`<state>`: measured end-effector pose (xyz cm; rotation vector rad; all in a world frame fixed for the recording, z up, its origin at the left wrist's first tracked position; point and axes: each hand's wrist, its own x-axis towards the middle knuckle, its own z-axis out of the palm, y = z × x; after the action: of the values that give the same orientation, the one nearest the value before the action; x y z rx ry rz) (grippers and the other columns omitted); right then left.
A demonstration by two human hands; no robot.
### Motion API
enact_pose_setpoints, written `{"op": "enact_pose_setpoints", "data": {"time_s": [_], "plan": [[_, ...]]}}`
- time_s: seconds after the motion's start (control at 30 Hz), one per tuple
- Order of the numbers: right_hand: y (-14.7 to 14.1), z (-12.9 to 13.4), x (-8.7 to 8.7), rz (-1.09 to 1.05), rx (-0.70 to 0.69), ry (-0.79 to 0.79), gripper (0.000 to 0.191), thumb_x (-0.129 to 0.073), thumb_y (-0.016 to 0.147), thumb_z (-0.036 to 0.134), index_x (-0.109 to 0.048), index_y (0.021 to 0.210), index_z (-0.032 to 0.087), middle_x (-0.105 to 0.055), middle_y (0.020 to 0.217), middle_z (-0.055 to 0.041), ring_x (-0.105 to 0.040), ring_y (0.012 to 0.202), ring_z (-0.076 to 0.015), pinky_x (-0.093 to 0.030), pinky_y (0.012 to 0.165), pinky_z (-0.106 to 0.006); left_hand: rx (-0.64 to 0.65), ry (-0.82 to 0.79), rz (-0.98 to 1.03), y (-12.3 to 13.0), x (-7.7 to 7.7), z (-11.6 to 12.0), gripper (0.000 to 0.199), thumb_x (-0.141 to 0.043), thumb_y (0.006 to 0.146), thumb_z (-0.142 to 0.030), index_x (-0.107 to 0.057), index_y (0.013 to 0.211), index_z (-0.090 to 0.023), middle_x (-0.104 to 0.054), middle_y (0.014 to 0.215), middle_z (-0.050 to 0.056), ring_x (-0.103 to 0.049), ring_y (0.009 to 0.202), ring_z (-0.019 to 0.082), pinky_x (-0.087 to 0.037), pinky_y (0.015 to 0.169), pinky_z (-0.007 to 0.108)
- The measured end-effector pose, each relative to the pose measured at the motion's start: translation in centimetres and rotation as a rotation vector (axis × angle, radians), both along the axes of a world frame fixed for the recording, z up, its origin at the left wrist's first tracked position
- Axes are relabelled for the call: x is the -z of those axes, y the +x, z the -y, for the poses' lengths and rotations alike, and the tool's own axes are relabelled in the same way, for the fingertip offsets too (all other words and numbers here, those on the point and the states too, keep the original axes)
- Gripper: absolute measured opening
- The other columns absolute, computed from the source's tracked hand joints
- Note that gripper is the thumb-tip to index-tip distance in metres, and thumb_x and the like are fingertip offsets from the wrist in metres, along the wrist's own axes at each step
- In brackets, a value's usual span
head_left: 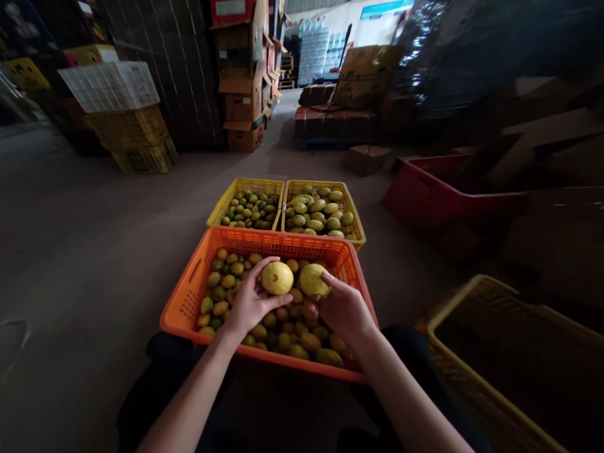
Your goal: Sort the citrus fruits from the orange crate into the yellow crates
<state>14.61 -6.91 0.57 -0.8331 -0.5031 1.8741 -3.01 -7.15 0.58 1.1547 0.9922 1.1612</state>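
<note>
Both hands are raised over an orange crate (185, 304) filled with many yellow and green fruits. My left hand (252, 297) grips a round, pale yellow fruit (277, 278) between thumb and fingers; a small brownish spot shows on the side facing me. Close beside it, my right hand (343, 308) has its fingers closed round a second yellow-green fruit (313, 280). A narrow gap separates the two fruits. The exact kind of fruit cannot be told. Touching the far side of the orange crate are a left yellow crate (222, 202) and a right yellow crate (357, 214), both with fruit inside.
At the lower right stands a large yellow crate (481, 379), its inside dark. Behind it are a red bin (425, 191) and loose cardboard. Stacked cartons (241, 105) and a white crate (113, 86) on yellow crates stand farther back. My knees flank the orange crate.
</note>
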Motion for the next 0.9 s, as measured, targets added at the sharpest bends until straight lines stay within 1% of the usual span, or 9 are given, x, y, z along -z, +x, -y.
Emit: {"op": "enact_pose_setpoints", "data": {"time_s": [0.1, 0.2, 0.33, 0.43, 0.53, 0.6, 0.7, 0.8, 0.9], "plan": [[-0.4, -0.2, 0.4, -0.009, 0.040, 0.008, 0.027, -0.065, 0.073, 0.035, -0.062, 0.097, 0.024, -0.066, 0.072, 0.0011, -0.056, 0.051, -0.0124, -0.042, 0.040, -0.022, -0.006, -0.019, 0.003, 0.0, -0.1, -0.1, 0.069, -0.083, 0.053, -0.019, -0.055, 0.116, -0.021, -0.056, 0.122, 0.007, -0.058, 0.106, 0.020, -0.048, 0.091, 0.029], [-0.9, -0.5, 1.1, 0.061, 0.017, -0.036, 0.032, -0.062, 0.074, 0.052, -0.061, 0.085, 0.022, -0.063, 0.066, 0.0005, -0.051, 0.043, -0.0096, -0.037, 0.038, -0.021, -0.015, -0.053, -0.009, 0.1, 0.2, -0.1, 0.069, -0.083, 0.052, -0.018, -0.056, 0.115, -0.019, -0.059, 0.116, 0.007, -0.060, 0.101, 0.020, -0.048, 0.092, 0.032], [-1.5, -0.9, 2.4, 0.231, -0.094, -0.114, 0.063, -0.039, 0.070, 0.080, -0.055, 0.064, 0.020, -0.055, 0.047, -0.0004, -0.045, 0.033, -0.0105, -0.031, 0.034, -0.023, -0.009, -0.153, -0.023, 0.0, 0.7, 0.1, 0.070, -0.086, 0.048, -0.018, -0.059, 0.113, -0.019, -0.062, 0.113, 0.008, -0.060, 0.100, 0.021, -0.048, 0.093, 0.036], [-1.4, -1.0, 2.7, 0.343, -0.167, -0.080, 0.069, -0.031, 0.069, 0.084, -0.056, 0.066, 0.019, -0.054, 0.045, -0.0012, -0.048, 0.035, -0.0125, -0.033, 0.036, -0.023, -0.009, -0.183, -0.023, -0.5, 0.7, 0.1, 0.070, -0.086, 0.047, -0.019, -0.060, 0.113, -0.020, -0.062, 0.112, 0.007, -0.060, 0.100, 0.020, -0.047, 0.095, 0.037], [-1.0, -0.6, 2.2, 0.397, -0.325, 0.023, 0.077, -0.027, 0.067, 0.086, -0.060, 0.068, 0.017, -0.061, 0.051, -0.0065, -0.053, 0.040, -0.0143, -0.036, 0.041, -0.025, 0.010, -0.192, -0.020, -1.3, 0.2, 0.3, 0.069, -0.087, 0.047, -0.019, -0.062, 0.112, -0.021, -0.063, 0.111, 0.007, -0.060, 0.101, 0.020, -0.045, 0.095, 0.036], [-0.6, -0.3, 1.8, 0.411, -0.415, 0.105, 0.071, -0.034, 0.069, 0.082, -0.061, 0.068, 0.016, -0.065, 0.057, -0.0084, -0.054, 0.042, -0.0136, -0.036, 0.042, -0.025, 0.032, -0.206, -0.023, -1.8, -0.3, 0.4, 0.069, -0.087, 0.048, -0.019, -0.063, 0.112, -0.021, -0.064, 0.110, 0.006, -0.059, 0.101, 0.020, -0.045, 0.095, 0.034], [-0.2, 0.3, 1.4, 0.456, -0.446, 0.224, 0.048, -0.050, 0.077, 0.065, -0.060, 0.070, 0.018, -0.063, 0.053, -0.0046, -0.047, 0.040, -0.0107, -0.029, 0.040, -0.023, 0.067, -0.235, -0.019, -2.4, -1.1, 0.6, 0.070, -0.087, 0.048, -0.019, -0.063, 0.114, -0.021, -0.064, 0.111, 0.006, -0.059, 0.102, 0.020, -0.044, 0.094, 0.032], [-0.2, 0.5, 1.3, 0.540, -0.360, 0.244, 0.045, -0.052, 0.079, 0.062, -0.058, 0.065, 0.019, -0.055, 0.045, -0.0008, -0.041, 0.037, -0.0101, -0.024, 0.037, -0.024, 0.111, -0.255, 0.011, -2.8, -1.5, 0.6, 0.074, -0.086, 0.049, -0.019, -0.059, 0.117, -0.022, -0.063, 0.114, 0.006, -0.058, 0.102, 0.019, -0.044, 0.094, 0.031], [-0.6, 0.5, 1.4, 0.521, -0.231, 0.182, 0.043, -0.057, 0.075, 0.061, -0.060, 0.066, 0.019, -0.057, 0.052, -0.0005, -0.046, 0.044, -0.0107, -0.034, 0.042, -0.024, 0.109, -0.248, 0.025, -3.1, -1.3, 0.5, 0.070, -0.086, 0.050, -0.020, -0.058, 0.114, -0.020, -0.064, 0.106, 0.006, -0.060, 0.096, 0.017, -0.044, 0.092, 0.033]]}}
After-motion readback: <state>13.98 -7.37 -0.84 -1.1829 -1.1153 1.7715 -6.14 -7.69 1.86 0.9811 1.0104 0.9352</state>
